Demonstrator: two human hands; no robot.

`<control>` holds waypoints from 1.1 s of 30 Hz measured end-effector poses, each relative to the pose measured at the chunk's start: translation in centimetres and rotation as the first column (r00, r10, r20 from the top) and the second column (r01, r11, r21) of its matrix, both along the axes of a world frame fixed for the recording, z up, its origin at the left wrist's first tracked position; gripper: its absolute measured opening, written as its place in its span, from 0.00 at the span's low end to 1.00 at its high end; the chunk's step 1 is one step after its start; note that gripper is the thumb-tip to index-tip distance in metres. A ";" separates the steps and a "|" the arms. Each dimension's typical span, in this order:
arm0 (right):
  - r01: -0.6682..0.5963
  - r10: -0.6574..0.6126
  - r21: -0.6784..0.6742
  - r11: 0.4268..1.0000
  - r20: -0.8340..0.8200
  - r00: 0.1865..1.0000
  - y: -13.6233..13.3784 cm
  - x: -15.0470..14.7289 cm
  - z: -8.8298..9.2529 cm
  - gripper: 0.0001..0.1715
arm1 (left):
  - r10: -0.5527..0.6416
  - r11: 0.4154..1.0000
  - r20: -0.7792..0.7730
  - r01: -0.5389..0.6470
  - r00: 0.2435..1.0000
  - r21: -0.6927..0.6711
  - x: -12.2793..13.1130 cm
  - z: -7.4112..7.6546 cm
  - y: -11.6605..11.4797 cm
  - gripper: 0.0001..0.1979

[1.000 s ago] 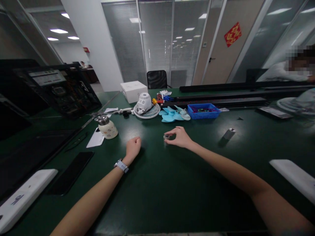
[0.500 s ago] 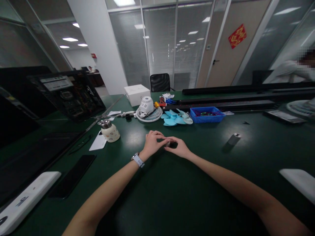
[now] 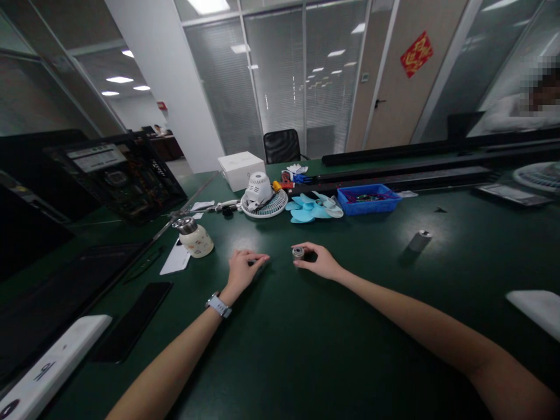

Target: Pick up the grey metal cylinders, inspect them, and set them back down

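Note:
A small silvery metal cylinder (image 3: 298, 255) stands upright on the dark green table, with a round opening visible in its top. My right hand (image 3: 322, 262) pinches it between thumb and fingers from the right side. To its left, a short gap away, my left hand (image 3: 243, 271) hovers low over the table with thumb and fingertips pressed together. Whatever is in that pinch, if anything, is too small to tell. A similar grey metal cylinder (image 3: 420, 240) stands further right, apart from both hands.
Pale blue fan blades (image 3: 311, 208), a blue tray (image 3: 368, 201) of wires and a white fan part (image 3: 259, 195) lie behind my hands. A cream bottle (image 3: 199, 240) and a black phone-like slab (image 3: 135, 321) are at left. A person (image 3: 507, 114) sits far right.
My left hand has moved left and down, off the small cylinder, whose top now shows. My right hand keeps its hold in about the same spot.

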State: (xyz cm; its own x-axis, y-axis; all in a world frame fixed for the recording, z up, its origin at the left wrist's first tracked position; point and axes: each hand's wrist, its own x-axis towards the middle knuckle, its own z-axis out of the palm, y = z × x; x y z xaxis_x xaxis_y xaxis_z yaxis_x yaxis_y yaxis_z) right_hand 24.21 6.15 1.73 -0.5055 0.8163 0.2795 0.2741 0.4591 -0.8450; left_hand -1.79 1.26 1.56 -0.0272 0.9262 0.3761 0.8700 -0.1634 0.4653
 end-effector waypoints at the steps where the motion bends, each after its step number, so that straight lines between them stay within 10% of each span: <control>1: 0.001 -0.001 0.007 1.000 0.003 1.000 0.0 0.1 0.0 0.25 | -0.012 1.000 -0.014 0.012 1.000 -0.019 0.0 -0.2 -0.1 0.14; 13: 0.165 -0.165 0.109 0.980 -0.012 0.986 0.0 0.5 1.1 0.21 | 0.135 0.990 0.308 -0.144 0.942 0.007 0.7 -0.2 -0.2 0.23; 17: 0.399 -0.420 0.228 0.888 0.050 0.906 3.0 6.5 3.5 0.24 | 0.116 0.990 0.309 -0.134 0.944 0.039 0.7 -0.1 -0.2 0.23; 22: 0.663 -0.718 0.285 0.692 0.357 0.597 7.6 18.2 6.3 0.24 | 0.126 0.989 0.332 -0.143 0.935 0.028 0.9 -0.1 0.0 0.19; 27: 0.754 -0.722 0.276 0.596 0.595 0.353 9.8 26.0 6.8 0.18 | 0.157 0.987 0.347 -0.163 0.925 -0.012 0.8 -0.1 0.0 0.18; 33: 0.767 -0.696 0.261 0.587 0.646 0.313 10.0 28.2 5.7 0.13 | 0.166 0.986 0.453 -0.157 0.876 -0.057 0.8 -0.2 -0.1 0.17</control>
